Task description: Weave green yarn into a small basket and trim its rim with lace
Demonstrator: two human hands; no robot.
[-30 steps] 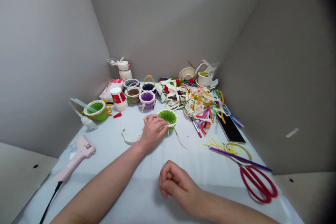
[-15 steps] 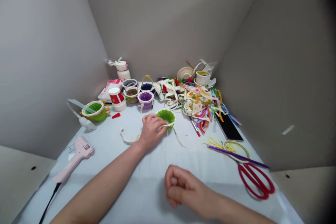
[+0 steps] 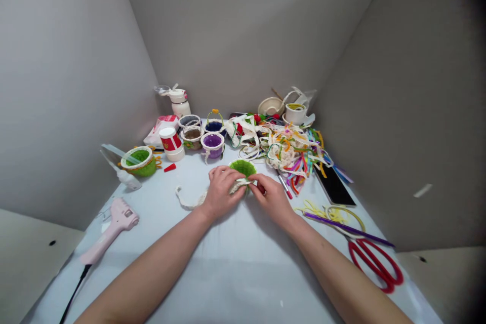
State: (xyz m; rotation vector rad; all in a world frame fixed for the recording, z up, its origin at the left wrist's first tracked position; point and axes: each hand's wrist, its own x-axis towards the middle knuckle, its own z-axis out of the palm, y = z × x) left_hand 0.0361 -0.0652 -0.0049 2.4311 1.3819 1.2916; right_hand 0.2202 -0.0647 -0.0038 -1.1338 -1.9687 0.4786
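Note:
A small green woven basket [image 3: 243, 167] stands on the white table [image 3: 228, 273], just beyond both my hands. My left hand [image 3: 222, 193] presses a cream lace ribbon [image 3: 187, 203] against the basket's near side with its fingers closed. My right hand [image 3: 270, 195] meets it from the right and pinches the same ribbon at the basket's rim. The ribbon's loose tail trails left across the table.
Several small trimmed baskets [image 3: 212, 143] and a red-and-white cup [image 3: 170, 142] stand behind. A heap of coloured pipe cleaners and lace [image 3: 292, 149] lies back right, with a black phone [image 3: 334, 186]. Red scissors [image 3: 375, 266] lie at the right, a pink glue gun [image 3: 114, 223] at the left.
My right hand has moved from the table's near edge up to the green basket and taken hold of the ribbon. My left hand has stayed on the basket.

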